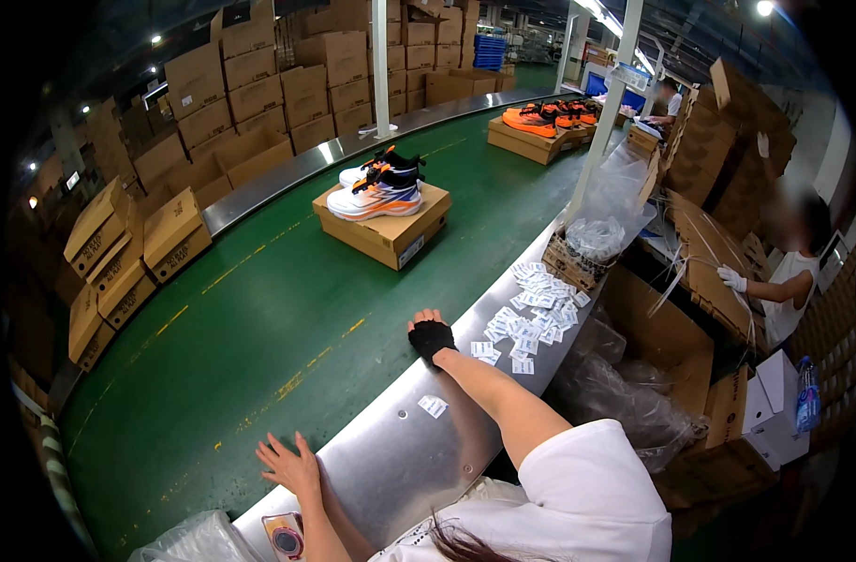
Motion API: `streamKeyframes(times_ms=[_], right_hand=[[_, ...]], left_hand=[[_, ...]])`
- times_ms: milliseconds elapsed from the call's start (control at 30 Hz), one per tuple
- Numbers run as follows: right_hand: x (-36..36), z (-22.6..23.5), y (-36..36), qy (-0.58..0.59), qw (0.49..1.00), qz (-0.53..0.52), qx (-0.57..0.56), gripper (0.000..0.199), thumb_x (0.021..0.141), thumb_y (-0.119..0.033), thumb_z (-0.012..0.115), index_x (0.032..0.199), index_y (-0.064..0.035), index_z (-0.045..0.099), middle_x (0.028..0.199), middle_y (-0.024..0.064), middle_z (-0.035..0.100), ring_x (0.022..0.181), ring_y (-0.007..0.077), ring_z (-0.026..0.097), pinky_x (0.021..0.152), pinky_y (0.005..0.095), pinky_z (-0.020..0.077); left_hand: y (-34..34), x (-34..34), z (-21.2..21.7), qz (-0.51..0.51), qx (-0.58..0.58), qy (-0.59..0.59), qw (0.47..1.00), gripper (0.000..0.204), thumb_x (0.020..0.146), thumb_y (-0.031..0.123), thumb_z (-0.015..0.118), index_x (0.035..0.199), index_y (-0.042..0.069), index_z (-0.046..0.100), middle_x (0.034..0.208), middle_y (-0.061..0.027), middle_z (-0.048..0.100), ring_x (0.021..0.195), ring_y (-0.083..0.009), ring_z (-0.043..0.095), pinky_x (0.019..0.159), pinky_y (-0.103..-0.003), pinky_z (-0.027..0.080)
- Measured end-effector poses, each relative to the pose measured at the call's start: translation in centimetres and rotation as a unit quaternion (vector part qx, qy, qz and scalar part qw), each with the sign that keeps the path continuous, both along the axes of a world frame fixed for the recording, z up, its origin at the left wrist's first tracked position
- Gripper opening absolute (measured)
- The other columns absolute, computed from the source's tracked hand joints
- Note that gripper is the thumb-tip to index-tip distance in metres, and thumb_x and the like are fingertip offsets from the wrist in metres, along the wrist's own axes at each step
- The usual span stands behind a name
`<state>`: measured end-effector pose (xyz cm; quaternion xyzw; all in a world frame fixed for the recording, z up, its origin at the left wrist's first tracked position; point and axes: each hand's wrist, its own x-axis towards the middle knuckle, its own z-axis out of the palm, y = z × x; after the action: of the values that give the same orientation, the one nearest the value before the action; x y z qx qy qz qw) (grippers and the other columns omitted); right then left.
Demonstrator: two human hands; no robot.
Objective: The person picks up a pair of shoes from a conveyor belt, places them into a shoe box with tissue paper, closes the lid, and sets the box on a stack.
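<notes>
Bare, with its fingers spread, my left hand (292, 465) is over the near edge of the green conveyor belt (241, 347) and holds nothing. My right hand (431, 335), in a black fingerless glove, lies farther along where the belt meets the metal ledge (400, 454); its fingers point forward with nothing in them. Beyond it a pair of white, orange and purple sneakers (376, 197) stands on a closed brown shoe box (383, 227) on the belt. Near my right arm is a scattered heap of small white sachets (531, 323), and one single sachet (433, 406) lies closer to me.
Orange shoes (540, 117) sit on boxes farther up the belt. Stacked shoe boxes (133, 262) and cartons line the far left. On the right are a box of clear plastic bags (597, 239), an open carton (662, 328), a bottle (808, 398) and a person in white gloves (789, 281).
</notes>
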<state>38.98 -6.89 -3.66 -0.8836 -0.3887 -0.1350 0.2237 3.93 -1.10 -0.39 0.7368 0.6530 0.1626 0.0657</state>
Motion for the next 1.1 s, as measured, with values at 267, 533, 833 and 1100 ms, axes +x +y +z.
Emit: streamKeyframes(times_ms=[267,533,833,1100], right_hand=[[0.3,-0.4,0.0,-0.001,1.000,0.016,-0.005,0.021,0.080,-0.025,0.048,0.083,-0.0058,0.053,0.092,0.0103,0.053,0.093,0.0277,0.048,0.077,0.0378,0.0451],[0.1,-0.4,0.2,0.009,1.000,0.019,-0.006,0.022,0.081,-0.025,0.045,0.084,-0.0057,0.054,0.092,0.0107,0.053,0.093,0.0278,0.049,0.080,0.0365,0.0440],[0.1,-0.2,-0.1,-0.020,0.999,0.041,-0.002,0.018,0.082,-0.019,0.045,0.081,-0.0042,0.054,0.089,0.0129,0.053,0.089,0.0289,0.049,0.077,0.0366,0.0444],[0.2,-0.3,-0.1,-0.009,0.999,0.038,-0.004,0.020,0.083,-0.021,0.044,0.082,-0.0043,0.054,0.090,0.0127,0.053,0.089,0.0283,0.050,0.079,0.0368,0.0436]], left_hand=[[0.2,-0.2,-0.6,0.001,0.014,-0.015,1.000,0.058,0.085,0.041,0.045,0.127,0.002,0.035,0.133,-0.0214,0.030,0.127,-0.0342,0.021,0.097,-0.059,0.018],[0.3,-0.4,-0.8,-0.004,0.026,-0.012,1.000,0.056,0.086,0.039,0.045,0.126,0.002,0.036,0.131,-0.0207,0.032,0.126,-0.0341,0.023,0.095,-0.059,0.020],[0.5,-0.5,-1.5,-0.005,0.039,-0.020,0.999,0.055,0.085,0.039,0.045,0.124,0.001,0.038,0.130,-0.0208,0.034,0.126,-0.0335,0.024,0.095,-0.058,0.021],[0.4,-0.5,-1.3,-0.006,0.042,-0.028,0.999,0.055,0.085,0.040,0.045,0.124,0.001,0.038,0.130,-0.0206,0.034,0.126,-0.0336,0.024,0.095,-0.057,0.021]])
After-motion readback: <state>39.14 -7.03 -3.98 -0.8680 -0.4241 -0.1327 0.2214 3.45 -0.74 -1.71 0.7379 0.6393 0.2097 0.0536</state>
